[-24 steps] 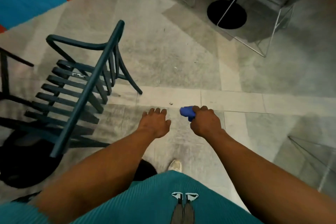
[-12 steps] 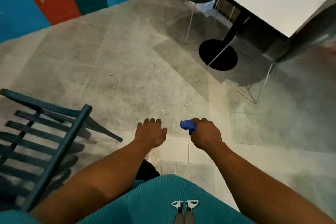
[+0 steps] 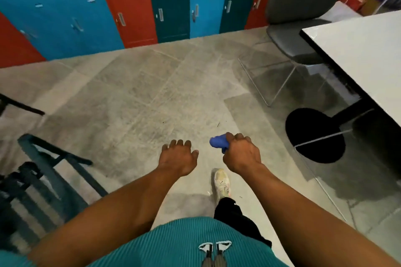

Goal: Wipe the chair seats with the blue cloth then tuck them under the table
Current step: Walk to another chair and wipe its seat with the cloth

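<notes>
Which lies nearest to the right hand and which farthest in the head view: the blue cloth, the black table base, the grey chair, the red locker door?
1. Blue cloth, gripped in the right hand itself.
2. Black table base, on the floor to its right.
3. Grey chair, farther ahead on the right, beside the table.
4. Red locker door, on the far wall, ahead and left.

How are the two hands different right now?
The right hand is curled into a fist round the blue cloth; the left hand holds nothing. The right hand's fingers are tightly bent, while the left hand's fingers hang loose and relaxed. Both hands are held out in front, backs up, above the grey floor.
</notes>
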